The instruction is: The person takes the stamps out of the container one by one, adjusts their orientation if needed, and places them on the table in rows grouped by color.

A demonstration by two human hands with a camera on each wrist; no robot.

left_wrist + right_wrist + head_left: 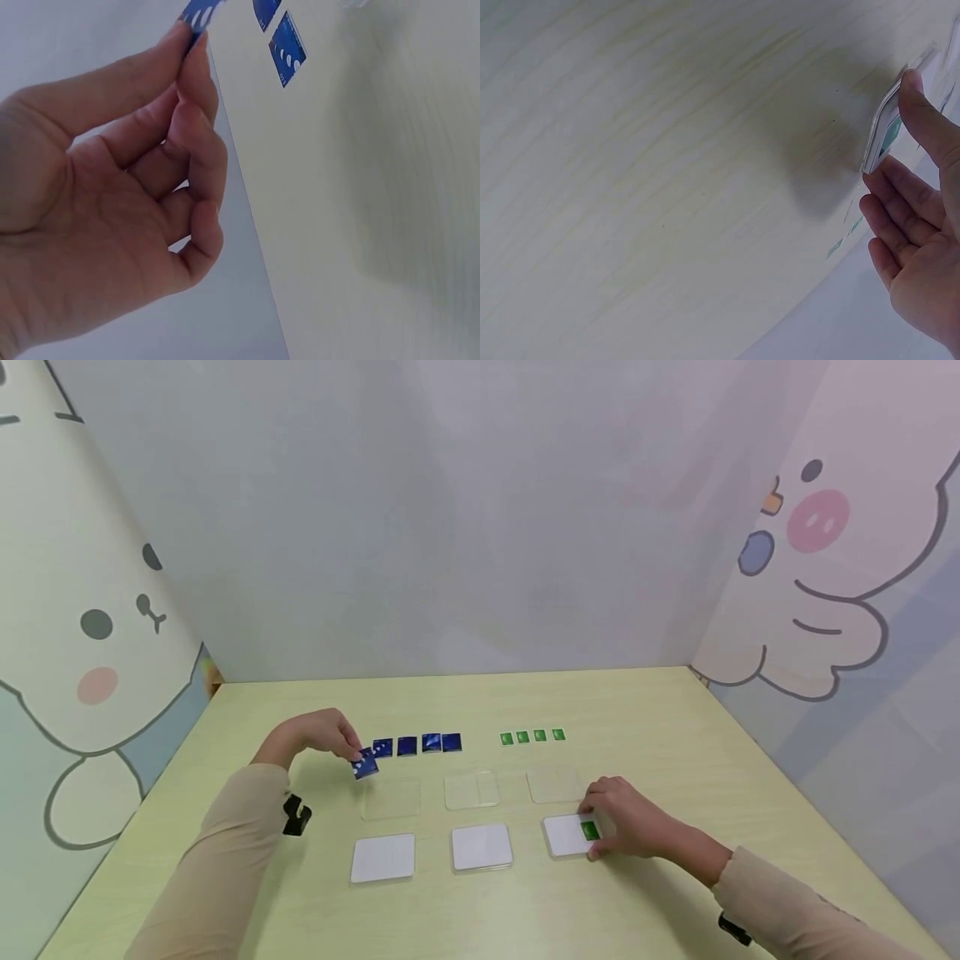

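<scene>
Between thumb and forefinger, my left hand point(322, 732) pinches a small blue stamp-like card point(365, 764) with pale moon-like shapes on it. It is held just left of a row of similar blue cards point(407, 746). The left wrist view shows the pinched card point(201, 13) at the fingertips, partly cut off by the frame. My right hand point(626, 818) grips the right end of a white card stack point(562, 837), thumb on the near edge and fingers on the far edge. A small green stamp-like card point(590, 831) lies on that stack's right side.
Two more white card stacks point(383, 858) point(482, 847) lie to the left of the gripped one. Behind them sit three clear plastic lids or trays point(392, 799). Several small green cards point(532, 737) form a row farther back. A grey curtain point(450, 527) stands behind the table.
</scene>
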